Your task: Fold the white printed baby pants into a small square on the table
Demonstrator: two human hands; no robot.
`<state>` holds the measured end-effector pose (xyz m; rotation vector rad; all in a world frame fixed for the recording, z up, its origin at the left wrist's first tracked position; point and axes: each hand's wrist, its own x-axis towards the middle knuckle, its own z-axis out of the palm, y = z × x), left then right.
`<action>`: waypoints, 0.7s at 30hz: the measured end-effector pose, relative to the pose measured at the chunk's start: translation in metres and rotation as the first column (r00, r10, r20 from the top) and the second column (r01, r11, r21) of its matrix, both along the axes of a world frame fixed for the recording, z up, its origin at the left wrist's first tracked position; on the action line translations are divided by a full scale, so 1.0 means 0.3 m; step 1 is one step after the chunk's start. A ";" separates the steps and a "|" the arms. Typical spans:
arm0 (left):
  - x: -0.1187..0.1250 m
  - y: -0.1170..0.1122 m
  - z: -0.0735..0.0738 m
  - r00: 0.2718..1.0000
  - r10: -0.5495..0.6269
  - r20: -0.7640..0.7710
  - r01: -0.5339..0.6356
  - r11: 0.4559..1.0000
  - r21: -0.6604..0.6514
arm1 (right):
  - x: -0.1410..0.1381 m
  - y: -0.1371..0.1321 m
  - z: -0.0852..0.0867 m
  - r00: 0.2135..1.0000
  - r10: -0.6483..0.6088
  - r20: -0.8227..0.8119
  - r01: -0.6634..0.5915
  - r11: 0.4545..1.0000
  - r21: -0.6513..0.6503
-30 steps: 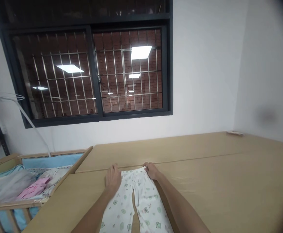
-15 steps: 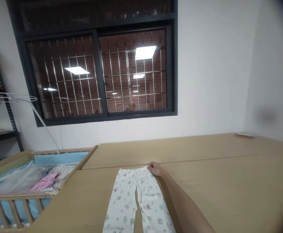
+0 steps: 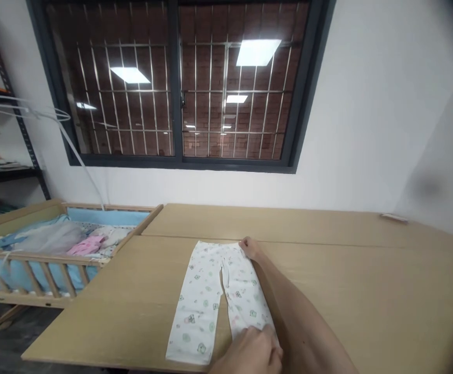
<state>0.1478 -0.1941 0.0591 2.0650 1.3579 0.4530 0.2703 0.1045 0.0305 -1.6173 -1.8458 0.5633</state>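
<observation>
A pair of small white pants (image 3: 205, 291) with a green and pink animal print lies flat on the tan table (image 3: 327, 291), waistband away from me and legs apart. My right hand (image 3: 250, 248) is closed on the right corner of the waistband. Down at the lower end of the right leg, my left hand (image 3: 249, 350) has its fingers curled in on the fabric, covering that hem. The left leg's hem shows near the table's front edge.
Left of the table stands a wooden crib (image 3: 43, 254) with blue lining, white netting and a pink cloth (image 3: 86, 245). A black shelf (image 3: 8, 174) is behind it. A small flat object (image 3: 393, 218) lies at the table's back right, below a barred window (image 3: 179, 98).
My left hand has come into view at the right leg's lower end. My right hand keeps its hold on the waistband corner. The view has tilted down, showing the table's front edge.
</observation>
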 end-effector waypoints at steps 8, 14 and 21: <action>-0.249 -0.093 0.007 0.699 0.364 0.616 -0.357 0.923 -0.140 | -0.201 0.037 0.158 0.999 -0.016 0.033 0.016 1.000 0.024; -0.475 -0.194 -0.119 0.609 0.623 0.491 -0.634 0.754 -0.170 | -0.483 0.009 0.126 0.998 0.058 0.030 -0.059 0.998 0.021; -0.578 -0.225 -0.214 0.671 0.737 0.079 -0.735 0.676 -0.060 | -0.666 -0.059 0.043 0.990 0.120 0.077 -0.120 0.993 -0.007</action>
